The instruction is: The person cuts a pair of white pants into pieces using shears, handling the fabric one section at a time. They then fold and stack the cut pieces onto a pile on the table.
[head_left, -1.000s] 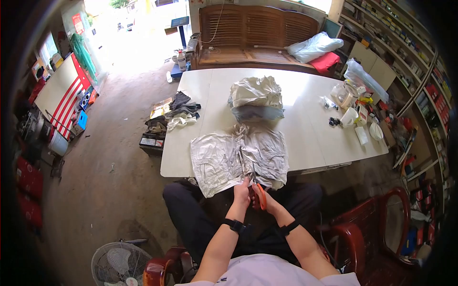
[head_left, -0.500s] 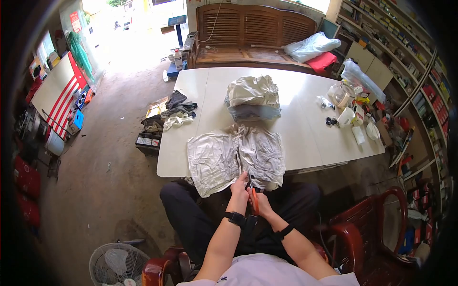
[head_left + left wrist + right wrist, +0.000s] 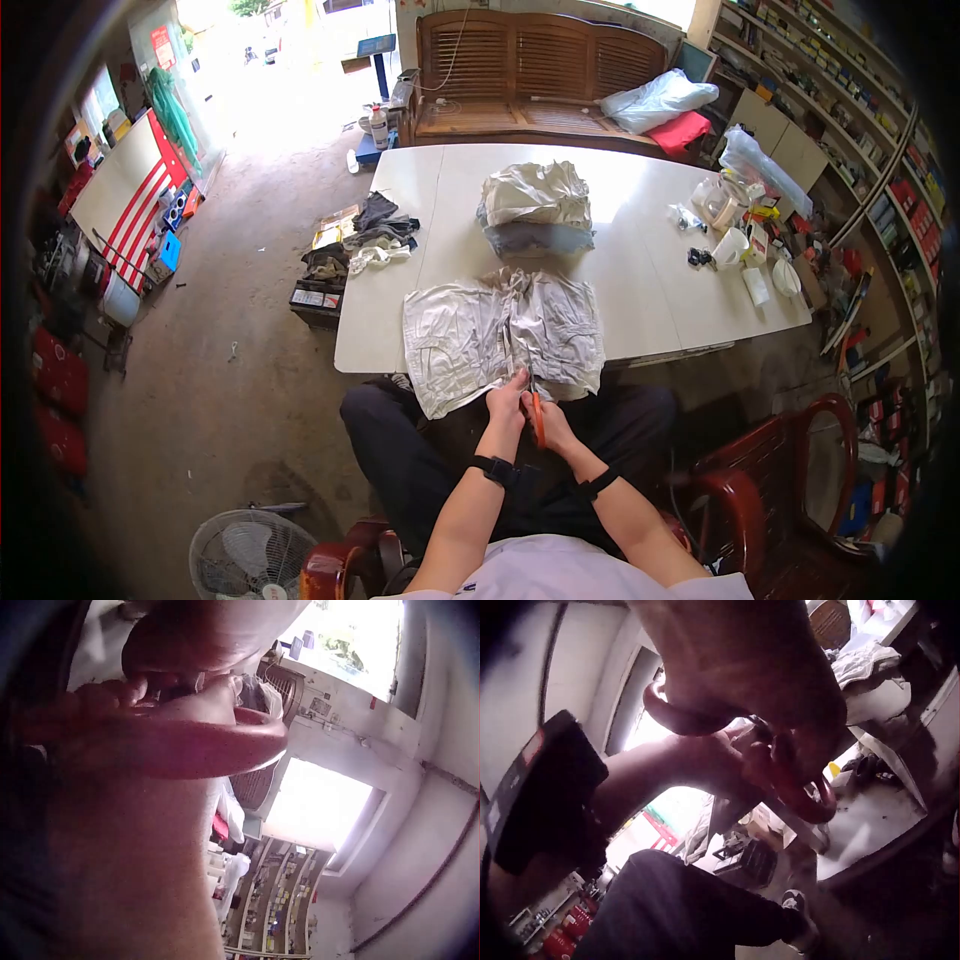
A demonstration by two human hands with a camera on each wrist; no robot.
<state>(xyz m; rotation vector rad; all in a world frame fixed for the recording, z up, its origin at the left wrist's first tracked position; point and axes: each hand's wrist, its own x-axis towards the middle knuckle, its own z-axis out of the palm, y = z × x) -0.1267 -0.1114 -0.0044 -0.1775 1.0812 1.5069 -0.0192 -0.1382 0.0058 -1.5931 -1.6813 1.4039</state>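
A pair of pale, creased cargo shorts lies spread on the white table, its near part hanging over the front edge. My left hand pinches the cloth at the middle of that near edge, thumb on top. Right beside it, my right hand grips scissors with orange handles, the blades pointing away from me into the cloth. The handle looms large in the left wrist view. In the right wrist view a handle loop curves around behind the hand; the cloth around the blades is mostly hidden.
A folded pile of pale cloth stands farther back on the table. Dark rags lie at the left edge, cups and bags at the right. A red chair stands to my right, a fan at lower left.
The scissors' orange handles were tilted and showed a wide loop; now they look narrower and more upright. Both hands stay at the cloth's near edge, and the head view shifts slightly.
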